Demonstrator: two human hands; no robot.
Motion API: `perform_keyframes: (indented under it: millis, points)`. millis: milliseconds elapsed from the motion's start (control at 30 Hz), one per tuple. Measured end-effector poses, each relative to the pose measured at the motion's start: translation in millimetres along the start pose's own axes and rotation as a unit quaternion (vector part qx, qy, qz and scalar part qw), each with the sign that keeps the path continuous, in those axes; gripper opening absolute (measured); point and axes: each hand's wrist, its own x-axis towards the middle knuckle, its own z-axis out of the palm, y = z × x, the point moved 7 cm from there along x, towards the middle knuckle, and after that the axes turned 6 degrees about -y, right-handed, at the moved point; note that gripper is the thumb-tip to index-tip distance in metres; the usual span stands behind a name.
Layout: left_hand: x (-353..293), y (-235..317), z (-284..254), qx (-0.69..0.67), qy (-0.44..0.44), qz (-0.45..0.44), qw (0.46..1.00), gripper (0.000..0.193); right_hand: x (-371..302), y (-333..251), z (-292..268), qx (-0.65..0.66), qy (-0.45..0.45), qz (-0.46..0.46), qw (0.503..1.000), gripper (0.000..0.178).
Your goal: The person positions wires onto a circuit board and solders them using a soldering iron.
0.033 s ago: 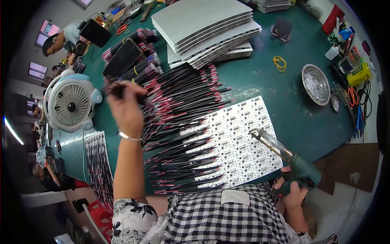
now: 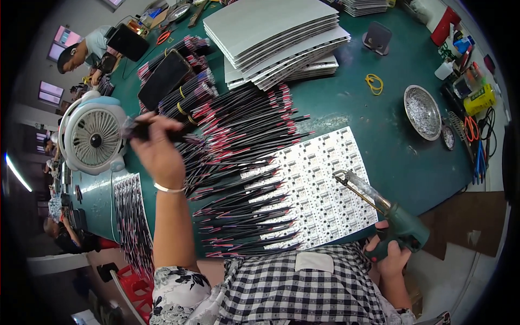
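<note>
My left hand (image 2: 160, 154) is raised near the fan, closed around a dark bundle of wires (image 2: 145, 130) that is blurred by motion. My right hand (image 2: 391, 254) grips a green soldering gun (image 2: 407, 230) by its handle. The gun's metal tip points left over the white circuit board sheet (image 2: 346, 157), which carries rows of small parts. Black wires with red ends (image 2: 244, 216) lie in groups across the sheet's left side. More loose wires (image 2: 233, 130) are heaped beyond them, beneath and beside my left hand.
A small white fan (image 2: 95, 135) stands at the left. A dark phone (image 2: 164, 80) lies on tied wire bundles. Stacked white sheets (image 2: 271, 27) occupy the far middle. To the right are a yellow band (image 2: 374, 84), a metal bowl (image 2: 422, 111) and several tools. A person (image 2: 89, 49) sits far left.
My left hand has shifted a little to the left, toward the fan, with the wire bundle. My right hand and the soldering gun have hardly moved.
</note>
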Motion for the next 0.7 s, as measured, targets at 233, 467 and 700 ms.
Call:
perform_keyframes:
  millis: [233, 467, 700]
  points:
    - [-40.2, -14.5, -48.1, -0.083, 0.143, -0.071, 0.984, 0.02, 13.8, -6.6, 8.9, -0.016, -0.027, -0.011, 0.999, 0.053]
    - [-10.3, 70.3, 10.4, 0.119, -0.016, -0.035, 0.992, 0.015, 13.7, -1.5, 0.4, 0.017, 0.018, 0.019, 1.0, 0.056]
    - [-53.3, 39.7, 147.4, 0.434, -0.491, 0.091, 0.75, 0.021, 55.5, -11.2, 12.6, 0.065, 0.028, 0.067, 0.995, 0.06]
